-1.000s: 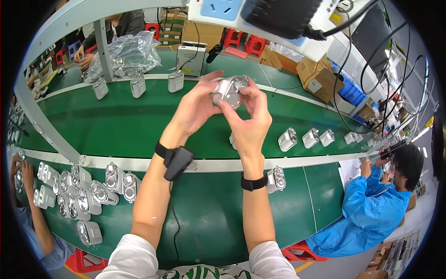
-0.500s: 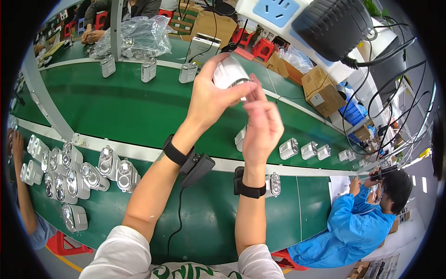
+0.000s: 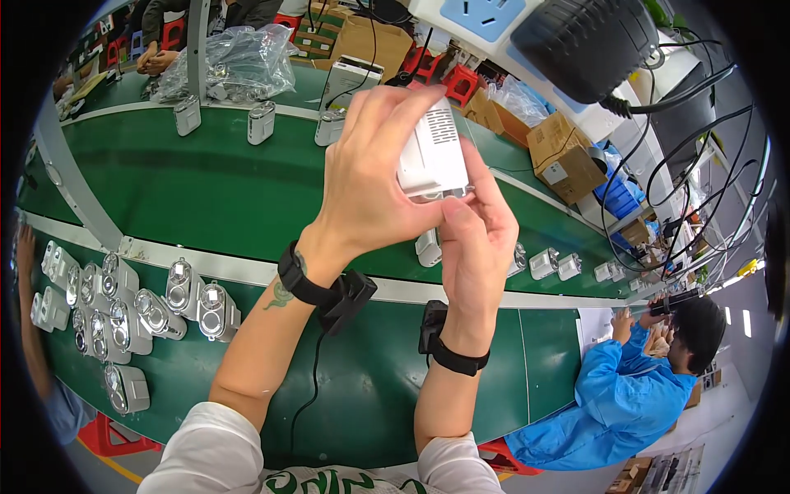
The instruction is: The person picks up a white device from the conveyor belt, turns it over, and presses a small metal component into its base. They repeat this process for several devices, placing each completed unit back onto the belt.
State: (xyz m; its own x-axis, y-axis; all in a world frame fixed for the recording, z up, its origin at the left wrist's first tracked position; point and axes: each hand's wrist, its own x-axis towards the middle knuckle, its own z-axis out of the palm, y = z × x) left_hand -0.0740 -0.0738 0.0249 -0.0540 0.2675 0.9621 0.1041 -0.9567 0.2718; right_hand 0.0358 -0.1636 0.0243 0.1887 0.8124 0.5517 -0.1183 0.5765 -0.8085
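Observation:
Over the green conveyor belt, both hands hold a white plastic device housing point(image 3: 436, 152) with a slotted vent on the side facing me. My left hand point(image 3: 362, 169) wraps round its left side and top, thumb near the bottom end. Below and to the right, my right hand point(image 3: 477, 239) grips the lower end, its thumb pressed by a small clear part there and its fingers behind. The far side of the housing is hidden. Similar white housings stand on the belt, among them one point(image 3: 261, 123) farther back and one point(image 3: 428, 249) just left of my right hand.
Several white housings with clear round-windowed fronts point(image 3: 119, 325) crowd the bench at left. A power strip point(image 3: 477, 25) with a black adapter point(image 3: 584, 53) hangs at upper right, trailing cables. A co-worker in blue point(image 3: 609, 395) sits at right. A metal post point(image 3: 78, 181) rises at left.
The housing has been turned so that its vented side now shows. My right hand has closed onto its lower end, and my left hand has shifted higher round it.

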